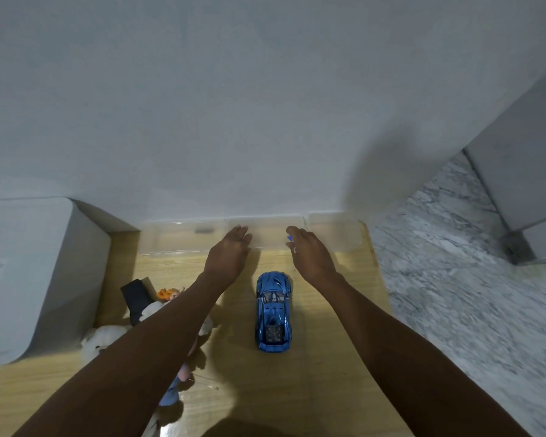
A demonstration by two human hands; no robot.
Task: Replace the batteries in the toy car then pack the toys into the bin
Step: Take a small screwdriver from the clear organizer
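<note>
Forearms, both mine and both bare, run up from the bottom edge of the frame, cut off below the elbows. My left arm hides most of a heap of soft toys on the pale wooden tabletop: white plush, a pink and a blue patch, an orange tuft beside a black box, none of it clear enough to name further. Between my arms sits the glossy blue toy sports car, upright on its wheels, nose toward the wall, touched by neither hand. A white rounded plastic appliance fills the left side, its label too blurred to read.

Farther out, my left hand is spread flat, fingers loosely apart, empty, its fingertips at the near rim of the middle one of three clear plastic bins lined up against the white wall. My right hand reaches for the same bin, fingers slightly curled and parted; a small blue thing shows at my fingers, too small to identify, and I cannot tell whether I am gripping it. A ring glints on one finger. Something dark lies in the left bin, blurred by the plastic. Grey marbled floor lies to the right.
</note>
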